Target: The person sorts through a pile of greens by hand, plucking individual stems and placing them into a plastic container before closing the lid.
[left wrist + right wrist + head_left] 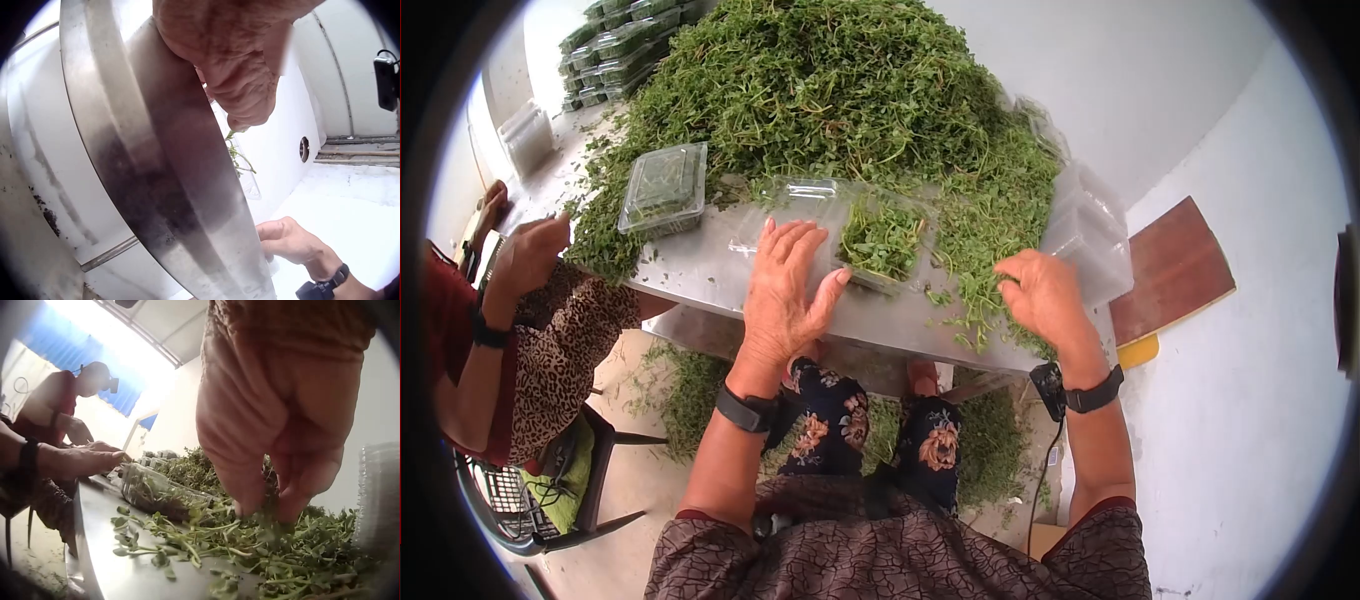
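An open clear plastic box (884,240) holding leafy green sprigs sits near the table's front edge, its lid folded out to the left. My left hand (785,290) is over the lid side, fingers extended and thumb toward the box; the right wrist view shows this hand (81,460) beside the box (156,490). To the right of the box, my right hand (1045,295) has its fingers curled at the loose greens (980,260). In the right wrist view, the fingertips of that hand (275,425) pinch into sprigs (200,540).
A large heap of greens (820,90) covers the table's back. At left stands a closed filled box (665,188), with stacked boxes (615,50) behind. Empty clear containers (1090,235) stand at the right edge. Another person's hand (530,255) is at the left.
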Tool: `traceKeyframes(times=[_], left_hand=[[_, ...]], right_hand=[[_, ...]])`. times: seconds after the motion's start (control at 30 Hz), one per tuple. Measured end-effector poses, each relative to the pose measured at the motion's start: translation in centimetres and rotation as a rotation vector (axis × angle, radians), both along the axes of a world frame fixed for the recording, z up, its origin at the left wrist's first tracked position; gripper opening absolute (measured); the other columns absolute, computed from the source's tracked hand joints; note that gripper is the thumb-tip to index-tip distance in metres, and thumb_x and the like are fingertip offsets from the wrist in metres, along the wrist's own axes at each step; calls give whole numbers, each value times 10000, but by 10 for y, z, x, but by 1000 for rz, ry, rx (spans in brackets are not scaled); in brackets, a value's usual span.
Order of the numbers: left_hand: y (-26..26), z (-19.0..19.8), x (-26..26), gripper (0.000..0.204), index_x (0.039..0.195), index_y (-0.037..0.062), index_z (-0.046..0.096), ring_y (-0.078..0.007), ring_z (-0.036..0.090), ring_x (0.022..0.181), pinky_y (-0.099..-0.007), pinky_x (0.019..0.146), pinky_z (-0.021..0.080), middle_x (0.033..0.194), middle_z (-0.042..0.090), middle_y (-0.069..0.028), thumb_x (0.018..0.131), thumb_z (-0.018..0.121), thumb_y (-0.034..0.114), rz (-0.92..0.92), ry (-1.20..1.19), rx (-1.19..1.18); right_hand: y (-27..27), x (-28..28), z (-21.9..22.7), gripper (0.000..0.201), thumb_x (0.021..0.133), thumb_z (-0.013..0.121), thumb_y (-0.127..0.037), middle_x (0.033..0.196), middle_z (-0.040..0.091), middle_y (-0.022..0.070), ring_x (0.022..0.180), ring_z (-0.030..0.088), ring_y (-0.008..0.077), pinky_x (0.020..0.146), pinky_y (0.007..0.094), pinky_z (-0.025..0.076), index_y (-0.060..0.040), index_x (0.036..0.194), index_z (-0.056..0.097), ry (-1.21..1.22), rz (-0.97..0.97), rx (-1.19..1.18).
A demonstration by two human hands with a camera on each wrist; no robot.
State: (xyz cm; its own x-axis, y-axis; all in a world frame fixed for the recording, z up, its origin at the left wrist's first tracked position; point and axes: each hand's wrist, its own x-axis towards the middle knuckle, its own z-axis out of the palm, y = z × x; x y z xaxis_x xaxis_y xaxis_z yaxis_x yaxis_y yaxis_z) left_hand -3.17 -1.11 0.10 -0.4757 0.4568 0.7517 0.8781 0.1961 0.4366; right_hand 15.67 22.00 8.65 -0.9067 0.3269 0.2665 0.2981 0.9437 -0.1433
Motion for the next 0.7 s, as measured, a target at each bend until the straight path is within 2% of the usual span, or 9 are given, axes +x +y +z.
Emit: traceKeyframes(times=[0.03,0.17,0.27,0.37,0.43,0.47,0.53,0.57,0.7], left_hand=[[0,0,0,447,1127,-8,580,-365,511,1149,-518,1111,274,1154,583,-194,780,690,253,0,4,-1],[-1,0,0,446,1159,8,575,-363,517,1168,-521,1119,265,1178,590,-190,819,649,287,15,-4,-28],[0,-1,-1,451,1160,2,573,-367,517,1168,-523,1117,267,1178,590,-193,823,647,292,7,16,-17],[-1,-1,1,453,1158,-5,573,-371,518,1166,-526,1114,268,1177,590,-195,819,646,288,9,6,-16],[0,-2,0,450,1154,-10,574,-374,518,1164,-529,1112,269,1176,590,-198,814,644,277,7,-1,-7],[0,-1,1,450,1154,-10,574,-374,518,1164,-529,1112,269,1176,590,-198,814,644,277,2,3,3],[-1,1,2,454,1127,-23,575,-378,509,1149,-522,1105,281,1150,578,-201,772,695,232,-3,-8,-10],[-1,2,3,454,1127,-23,575,-378,509,1149,-522,1105,281,1150,578,-201,772,695,232,-5,-4,-3],[-2,3,3,463,1135,-22,570,-382,507,1149,-525,1105,282,1153,575,-200,764,700,223,-9,-9,-8]], right_hand=[[-3,5,0,302,757,643,-109,1028,663,171,911,636,361,798,412,509,-37,1048,675,-79,1,-12],[-21,13,0,387,754,646,-114,1111,633,197,948,631,363,813,417,507,-62,1138,643,-76,33,-102],[-25,12,-3,450,739,634,-92,1187,587,243,979,624,374,828,430,505,-81,1189,619,-143,55,56],[-23,5,-14,459,722,613,-61,1130,596,256,933,630,379,790,438,511,-97,1179,633,-154,117,123],[-22,-1,-16,359,709,596,-37,961,607,214,820,627,375,713,449,506,-71,1062,652,-173,123,156],[-19,-4,-17,359,709,596,-37,961,607,214,820,627,375,713,449,506,-71,1062,652,-169,117,166],[-13,-10,-21,149,745,600,-30,797,543,199,712,608,379,632,472,486,-11,892,612,-146,178,174],[-12,-13,-23,62,740,605,-30,790,559,207,703,610,383,636,471,494,1,793,591,-107,178,190],[-6,-21,-27,73,730,612,-37,784,578,199,706,615,373,652,465,507,6,785,591,-122,163,211]])
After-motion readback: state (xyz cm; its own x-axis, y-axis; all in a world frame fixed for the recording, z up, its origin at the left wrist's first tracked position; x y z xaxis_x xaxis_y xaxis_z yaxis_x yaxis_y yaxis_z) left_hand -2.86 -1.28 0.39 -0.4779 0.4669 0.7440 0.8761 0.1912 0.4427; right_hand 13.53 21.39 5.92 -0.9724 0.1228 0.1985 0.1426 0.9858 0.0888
